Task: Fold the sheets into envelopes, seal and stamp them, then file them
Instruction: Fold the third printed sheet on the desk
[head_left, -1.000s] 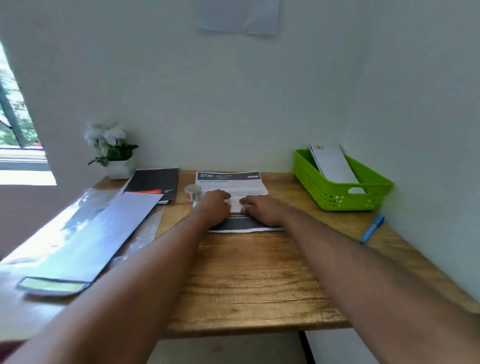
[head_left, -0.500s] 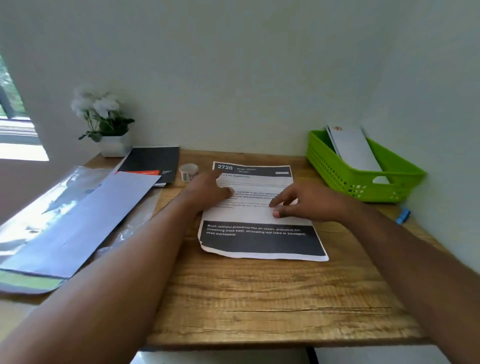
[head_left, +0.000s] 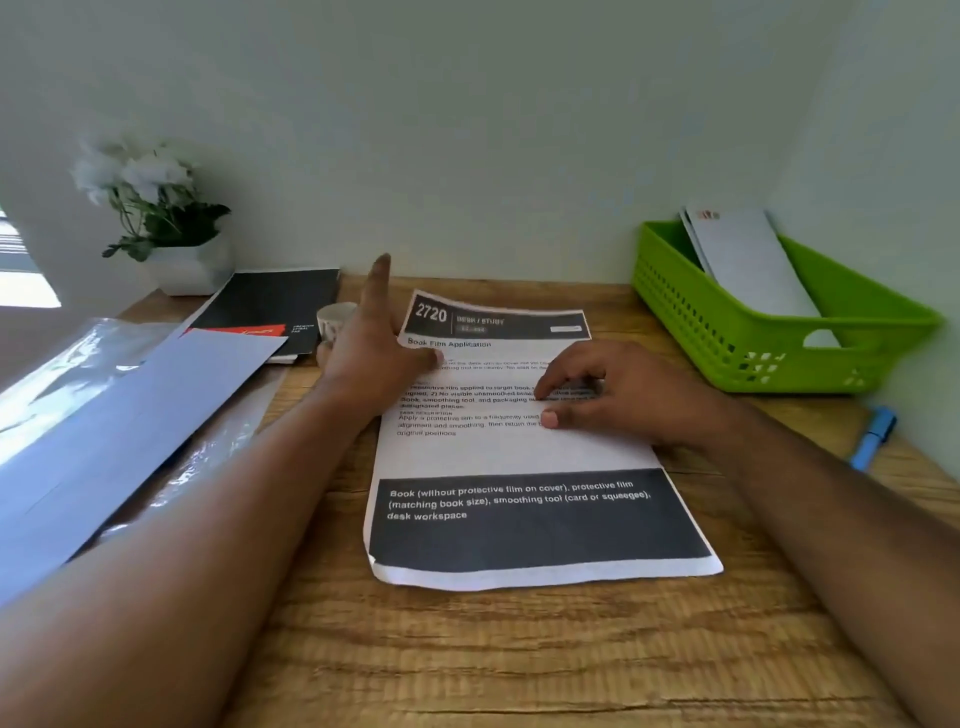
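A printed sheet (head_left: 519, 457) with black bands at top and bottom lies flat on the wooden desk (head_left: 519, 654), its far left corner curling up. My left hand (head_left: 371, 353) is at the sheet's upper left edge, thumb on the paper and fingers raised and spread. My right hand (head_left: 618, 395) presses its fingertips on the sheet's middle right. A small roll of tape (head_left: 335, 319) stands just behind my left hand. White envelopes (head_left: 748, 260) lean in the green basket (head_left: 727, 332) at the right.
A black notebook (head_left: 270, 306) and a potted white-flowered plant (head_left: 166, 223) stand at the back left. A large grey sheet (head_left: 104, 431) over clear plastic film covers the left side. A blue pen (head_left: 872, 439) lies at the right edge by the wall.
The view has dropped and come closer to the desk. My left hand's fingers have lifted off the sheet and spread upward. My right hand stays pressed on the sheet.
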